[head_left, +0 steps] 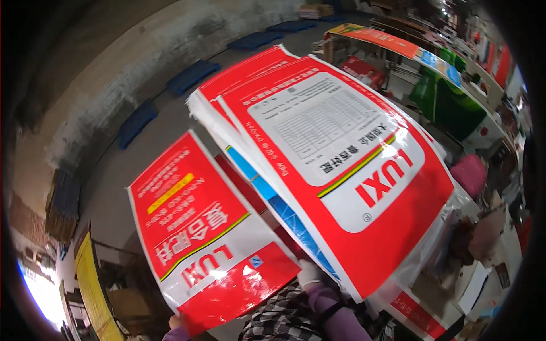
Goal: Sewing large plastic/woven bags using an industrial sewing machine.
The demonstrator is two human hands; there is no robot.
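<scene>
A flat red-and-white printed woven sack [210,238] hangs at the left, held up by its near corners. My left hand [176,322], mostly cut off by the lower edge, is closed on its lower left corner. My right hand [309,273], in a white glove, grips its lower right corner. Right beside it lies a tall pile of similar red sacks [387,238], the top one bearing a white printed table panel. Blue-printed layers [284,213] show along the pile's left side.
Blue pallets [193,75] lie on the floor along the stained wall. At the left stands a yellow-covered frame [95,290], and a stack of flat material [62,204] leans by the wall. Beyond the pile are a bench with green sheeting [441,102] and a pink bundle [468,174].
</scene>
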